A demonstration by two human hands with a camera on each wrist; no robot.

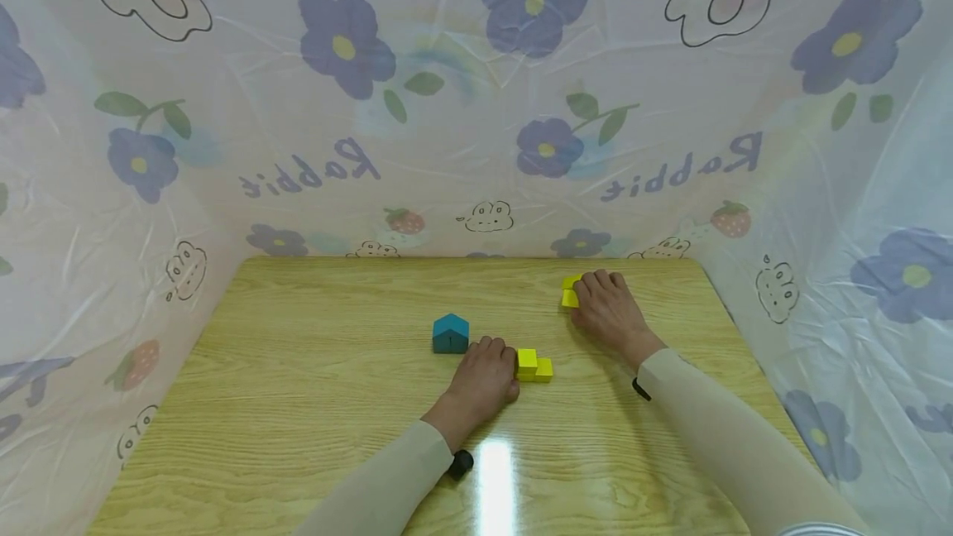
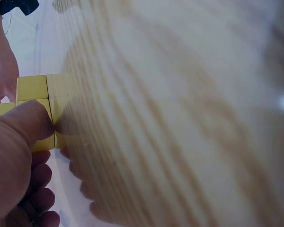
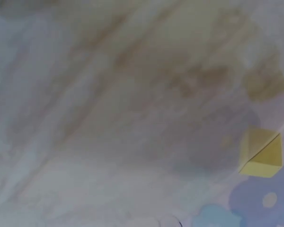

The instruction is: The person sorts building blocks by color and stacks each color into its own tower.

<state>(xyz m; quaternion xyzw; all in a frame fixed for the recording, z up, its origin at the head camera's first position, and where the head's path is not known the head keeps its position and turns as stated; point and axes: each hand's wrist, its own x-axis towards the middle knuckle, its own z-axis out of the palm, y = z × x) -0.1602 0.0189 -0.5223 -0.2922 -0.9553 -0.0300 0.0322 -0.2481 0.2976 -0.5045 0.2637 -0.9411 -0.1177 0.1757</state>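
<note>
My left hand point(image 1: 480, 383) grips a stepped yellow block point(image 1: 526, 364) made of cube shapes, standing on the table. In the left wrist view the thumb point(image 2: 31, 120) presses on its face, and the curled fingers lie below. Farther back and to the right, my right hand point(image 1: 610, 313) bends its fingers round yellow block pieces point(image 1: 570, 298); its fingertips are hidden. The right wrist view shows an angular yellow block point(image 3: 262, 153) with a diagonal seam, but not the hand. A blue house-shaped block point(image 1: 450, 334) stands just beyond the left hand's fingers, to the left.
The wooden table point(image 1: 335, 404) ends at a patterned cloth point(image 1: 462, 155) hung behind and along both sides. A black band point(image 1: 460, 463) is on the left wrist and another point(image 1: 641, 389) on the right. A pale round rim point(image 1: 819, 529) shows at the bottom right.
</note>
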